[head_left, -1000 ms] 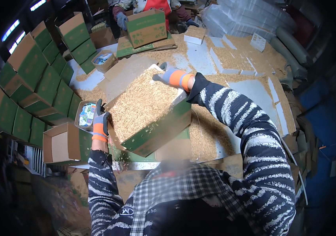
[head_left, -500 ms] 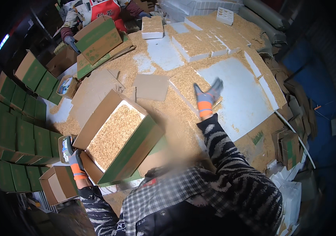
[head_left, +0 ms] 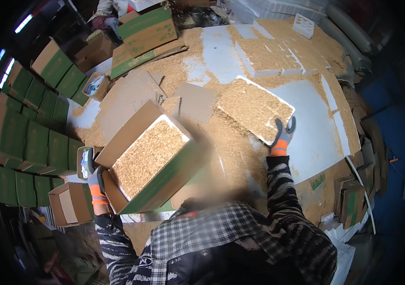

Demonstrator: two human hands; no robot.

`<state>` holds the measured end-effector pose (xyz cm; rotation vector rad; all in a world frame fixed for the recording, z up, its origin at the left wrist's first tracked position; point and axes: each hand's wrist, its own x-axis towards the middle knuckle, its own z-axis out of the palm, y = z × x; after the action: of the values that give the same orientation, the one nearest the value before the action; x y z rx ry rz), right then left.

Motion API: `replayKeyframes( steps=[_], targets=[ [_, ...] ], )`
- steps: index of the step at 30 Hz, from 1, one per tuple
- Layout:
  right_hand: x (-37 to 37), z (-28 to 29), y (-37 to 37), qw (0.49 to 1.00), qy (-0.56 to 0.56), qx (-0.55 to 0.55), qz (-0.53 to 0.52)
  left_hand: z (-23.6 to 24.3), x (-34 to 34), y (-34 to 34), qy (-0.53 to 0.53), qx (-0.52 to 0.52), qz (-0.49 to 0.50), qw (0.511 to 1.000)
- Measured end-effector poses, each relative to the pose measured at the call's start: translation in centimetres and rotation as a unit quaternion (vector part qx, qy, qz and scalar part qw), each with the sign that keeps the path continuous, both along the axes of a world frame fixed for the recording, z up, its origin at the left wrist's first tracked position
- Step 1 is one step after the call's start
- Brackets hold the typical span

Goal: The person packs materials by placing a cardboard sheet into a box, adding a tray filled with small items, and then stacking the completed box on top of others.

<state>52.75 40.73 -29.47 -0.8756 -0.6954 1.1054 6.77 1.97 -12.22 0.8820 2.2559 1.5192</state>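
"While we stand by the bench, what logs as largest?"

"Worktable point(head_left: 314, 142): pale top, much of it strewn with loose tan flakes point(head_left: 233, 166). Next, green-and-brown stacked cartons point(head_left: 36, 147), along its left side."

"Then?"

"Open carton point(head_left: 164, 168), sitting askew at the table's near edge. Lying inside it: a white-rimmed tray point(head_left: 148, 154), filled with the same flakes."

"And the second tray point(head_left: 254, 104)?"

"Also filled. Right of the open carton and apart from it, about mid-table. (Resting or slightly raised: I cannot tell from here.)"

"Smaller items?"

"Small basket point(head_left: 79, 166) with packets point(head_left: 85, 159) in it, just beside the left hand point(head_left: 97, 183)."

"Hands, then. State?"

"Both gloved, grey and orange. Left: gripping the open carton by its left end wall, fingers partly hidden. Right hand point(head_left: 283, 133): thumb and fingers clasping the second tray at its near right end."
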Motion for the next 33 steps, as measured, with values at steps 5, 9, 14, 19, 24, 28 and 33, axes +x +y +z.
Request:
replayKeyframes(
  steps=[5,9,14,19,24,28,33],
  targets=[
    [1.0,13.6,-1.1,0.985,-0.025,-0.003,0.172,-0.9,-0.1,-0.2,-0.015,0.027,-0.032,0.999],
    [-2.8,24.8,-1.4,0.935,-0.05,0.01,0.351,-2.3,-1.0,0.2,0.03,0.031,-0.047,0.998],
    [-13.1,31.5,-4.1,0.823,-0.206,0.075,0.524,-3.6,-2.5,-1.1,0.171,0.001,-0.103,0.98],
    [-25.0,29.4,-9.7,0.726,-0.257,0.09,0.632,-4.6,-2.7,-1.7,-0.012,0.071,-0.097,0.993],
    [-29.0,20.8,-9.1,0.649,-0.476,0.236,0.544,-3.0,-2.1,-2.3,0.029,0.061,-0.108,0.992],
    [-29.0,20.6,-11.1,0.371,-0.776,0.276,0.429,-2.1,-1.3,-1.7,-0.088,0.045,-0.088,0.991],
    [-29.5,16.7,-11.0,0.189,-0.793,0.457,0.356,-2.4,-1.0,-1.1,-0.018,0.022,-0.101,0.995]
  ],
)
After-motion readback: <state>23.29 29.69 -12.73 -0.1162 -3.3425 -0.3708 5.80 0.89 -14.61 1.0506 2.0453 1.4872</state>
